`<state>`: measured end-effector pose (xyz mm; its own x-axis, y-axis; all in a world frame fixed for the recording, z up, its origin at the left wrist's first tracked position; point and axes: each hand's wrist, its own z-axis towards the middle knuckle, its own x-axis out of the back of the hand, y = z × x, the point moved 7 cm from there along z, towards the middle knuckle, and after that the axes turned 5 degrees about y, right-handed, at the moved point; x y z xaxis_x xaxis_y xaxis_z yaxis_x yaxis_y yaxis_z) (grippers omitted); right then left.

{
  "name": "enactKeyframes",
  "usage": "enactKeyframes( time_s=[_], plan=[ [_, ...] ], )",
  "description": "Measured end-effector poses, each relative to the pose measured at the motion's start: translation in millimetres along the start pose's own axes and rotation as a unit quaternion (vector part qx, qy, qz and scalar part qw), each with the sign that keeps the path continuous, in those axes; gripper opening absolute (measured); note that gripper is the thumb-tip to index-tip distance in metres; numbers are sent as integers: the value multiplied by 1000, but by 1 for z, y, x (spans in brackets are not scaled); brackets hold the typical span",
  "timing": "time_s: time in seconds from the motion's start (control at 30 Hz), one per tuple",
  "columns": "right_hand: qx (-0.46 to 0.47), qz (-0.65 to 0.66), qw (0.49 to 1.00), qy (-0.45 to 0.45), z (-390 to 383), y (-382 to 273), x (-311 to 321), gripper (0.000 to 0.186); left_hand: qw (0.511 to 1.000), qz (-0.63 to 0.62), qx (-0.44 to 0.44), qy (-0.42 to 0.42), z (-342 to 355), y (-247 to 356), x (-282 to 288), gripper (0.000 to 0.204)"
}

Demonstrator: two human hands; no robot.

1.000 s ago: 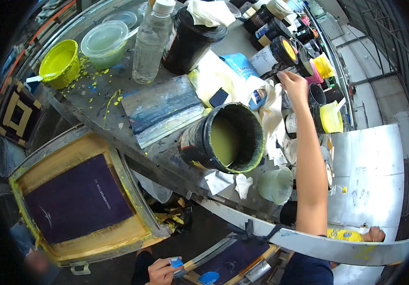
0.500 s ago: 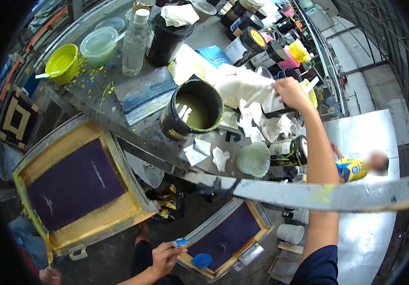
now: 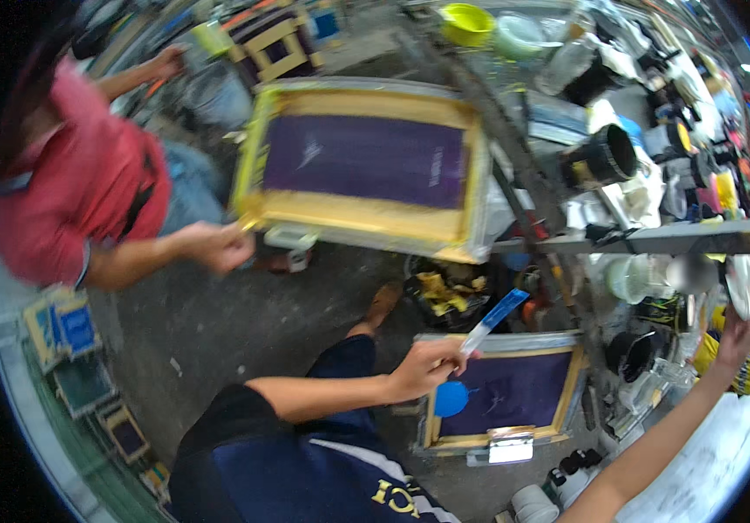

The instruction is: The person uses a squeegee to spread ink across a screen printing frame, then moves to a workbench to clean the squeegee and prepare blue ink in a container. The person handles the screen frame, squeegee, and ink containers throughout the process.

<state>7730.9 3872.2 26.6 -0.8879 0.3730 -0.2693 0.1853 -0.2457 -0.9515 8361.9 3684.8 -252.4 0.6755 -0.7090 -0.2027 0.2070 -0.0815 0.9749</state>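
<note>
My left hand [image 3: 431, 370] is closed round a small spatula [image 3: 492, 321], a flat pale strip whose far end is coated in blue ink. Beneath it is a screen-printing frame [image 3: 578, 366] with dark purple mesh, and a round pool of blue ink [image 3: 451, 399] lies at its left end. At the far right my right hand [image 3: 741, 340] is raised with a white cloth [image 3: 744, 288] at its fingers; motion blur softens the grip.
A larger screen frame [image 3: 366, 242] stands beyond, with a co-worker's hand [image 3: 222, 247] by its corner. A metal bar [image 3: 662, 240] crosses at right. Behind it, the bench carries a black bucket [image 3: 610, 159], a yellow bowl [image 3: 468, 24] and ink tubs. Below sits a waste bin [image 3: 444, 292].
My view has swung left, bringing the co-worker in red into sight. My right hand has moved from over the bench to the far right with the cloth. The spatula's blue end shows more fully.
</note>
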Motion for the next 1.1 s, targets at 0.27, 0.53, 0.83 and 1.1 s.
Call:
enactKeyframes(
  time_s=[0.27, 0.53, 0.83, 1.1],
  plan=[
    [-137, 300, 888, 321, -284, 238, -276, 50, 979, -110, 106, 138, -167, 20, 7, 25],
    [-291, 296, 813, 408, -484, 405, -463, 29, 951, -103, 265, 125, -284, 20, 31, 18],
    [-231, 505, 756, 347, -461, 460, -553, 67, 944, -69, 320, 42, -305, 12, 70, 31],
    [-144, 517, 788, 302, -440, 446, -636, 64, 953, 3, 301, -16, -305, 17, 122, 38]
  ],
)
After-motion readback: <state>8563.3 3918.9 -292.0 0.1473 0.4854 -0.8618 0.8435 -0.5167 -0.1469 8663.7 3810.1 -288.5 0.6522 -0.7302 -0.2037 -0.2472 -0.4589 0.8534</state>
